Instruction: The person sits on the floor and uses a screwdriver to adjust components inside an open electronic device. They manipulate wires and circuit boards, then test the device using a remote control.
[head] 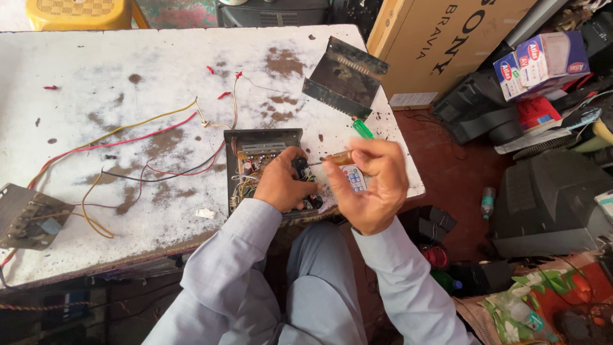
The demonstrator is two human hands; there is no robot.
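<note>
A person sits at a worn white table (pixel 96 70) with dark spots where the paint is gone. In front of them lies an open metal box (pixel 262 144) with its lid off. Inside the box are a small board with tiny parts and a bunch of thin wires, so the person can get at them from the top.

The left hand (pixel 284 185) rests on the box and its fingers are curled around a dark part at the right side of it. It looks like this hand keeps the box from sliding. The right hand (pixel 373 185) is lifted a little above the table edge. Its fingers are pinched shut on a screwdriver (pixel 338 158) with an amber handle, and the thin tip points left toward the box. Held that way, the tip can reach the parts inside.

Under the right hand lies a small white remote (pixel 355 179) with little buttons. A green-handled tool (pixel 363 129) lies just behind it. A bent metal cover (pixel 345 76) stands farther back, set apart from the box.

Long red, yellow and black wires (pixel 128 137) run from the box across the table to a grey metal block (pixel 25 217) at the left edge. They lie loose and spread out.

A big cardboard box (pixel 440 38) leans beside the table. I cannot tell what is in it.
</note>
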